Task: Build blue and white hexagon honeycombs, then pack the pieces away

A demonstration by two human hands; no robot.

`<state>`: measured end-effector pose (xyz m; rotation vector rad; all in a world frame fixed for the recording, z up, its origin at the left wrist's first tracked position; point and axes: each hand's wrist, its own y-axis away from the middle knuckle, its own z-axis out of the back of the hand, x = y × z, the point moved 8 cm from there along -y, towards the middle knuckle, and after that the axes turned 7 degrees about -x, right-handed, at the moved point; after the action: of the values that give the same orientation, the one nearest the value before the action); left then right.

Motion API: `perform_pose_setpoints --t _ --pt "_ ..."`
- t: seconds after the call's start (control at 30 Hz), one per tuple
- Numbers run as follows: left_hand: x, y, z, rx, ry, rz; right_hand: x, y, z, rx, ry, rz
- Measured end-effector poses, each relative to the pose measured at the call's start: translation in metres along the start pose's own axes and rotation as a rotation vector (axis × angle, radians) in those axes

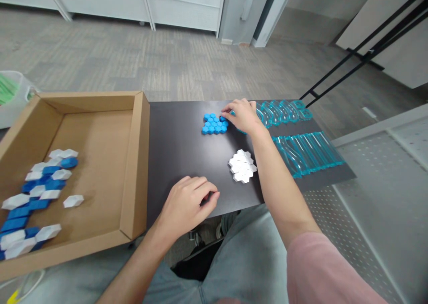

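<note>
My right hand (243, 115) reaches to the far side of the dark table, with thumb and fingertips pinched on a dark blue hexagonal piece (222, 118). That piece is at the right edge of a flat cluster of blue hexagonal pieces (212, 125). Nearer to me lies a cluster of white hexagonal pieces (242, 166), left of my right forearm. My left hand (191, 201) rests by the table's front edge, its fingers curled and the thumb close to the index fingertip. Nothing shows between them.
A cardboard box (135, 161) on the left holds scattered blue and white hexagonal pieces (43, 188). Clear teal curved tubes (281, 112) and straight tubes (310, 152) lie on the table's right. A white bin (16, 101) stands at far left.
</note>
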<state>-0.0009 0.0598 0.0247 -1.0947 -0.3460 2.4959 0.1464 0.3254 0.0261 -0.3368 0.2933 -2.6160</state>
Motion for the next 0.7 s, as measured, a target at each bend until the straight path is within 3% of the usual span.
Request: perform_pose_setpoints --t 0.2,0.43,0.7 --pt "0.0012 0.0017 -0.0018 0.008 -0.019 -0.002 0.0032 0.0029 0.0040 -0.008 0.081 -0.046" --pt "0.0039 0.0028 -0.0064 0.154 -0.087 0.080 0.0032 0.0051 0.0080 -0.029 0.095 -0.067" --pt "0.0048 0.0037 -0.0089 0.184 -0.106 0.089 0.0012 0.0033 0.0022 -0.011 0.084 -0.071"
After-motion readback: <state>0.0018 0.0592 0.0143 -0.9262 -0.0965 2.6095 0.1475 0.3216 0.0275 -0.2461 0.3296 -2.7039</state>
